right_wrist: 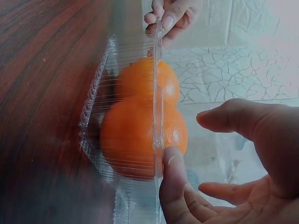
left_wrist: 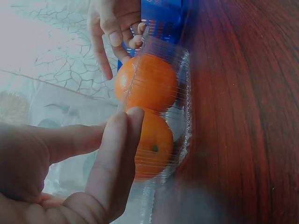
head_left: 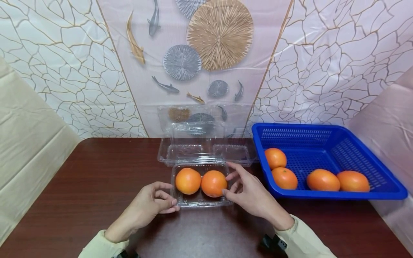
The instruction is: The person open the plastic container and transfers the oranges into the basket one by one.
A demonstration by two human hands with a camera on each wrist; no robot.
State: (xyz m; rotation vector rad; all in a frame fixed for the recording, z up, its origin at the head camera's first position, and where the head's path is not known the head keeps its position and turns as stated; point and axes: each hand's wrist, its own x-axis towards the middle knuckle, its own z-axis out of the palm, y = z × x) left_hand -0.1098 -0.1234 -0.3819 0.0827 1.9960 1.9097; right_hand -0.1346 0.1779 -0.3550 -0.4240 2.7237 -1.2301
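A clear plastic clamshell box (head_left: 201, 204) stands on the table with two oranges (head_left: 188, 181) side by side inside it. Its transparent lid (head_left: 198, 130) is raised at the back. At the box's left side my left hand (head_left: 151, 202) pinches the rim between thumb and fingers. My right hand (head_left: 253, 191) is at the opposite side, its thumb beside the right-hand orange (head_left: 214, 183). In the right wrist view, one fingertip (right_wrist: 174, 161) touches the rim and a gap separates the upper digit from it.
A blue plastic basket (head_left: 326, 195) stands to the right, holding several oranges (head_left: 323, 180). Behind the box is more clear plastic packaging (head_left: 164, 152), up against the patterned wall covering (head_left: 182, 62). The brown table (head_left: 96, 179) extends left and in front.
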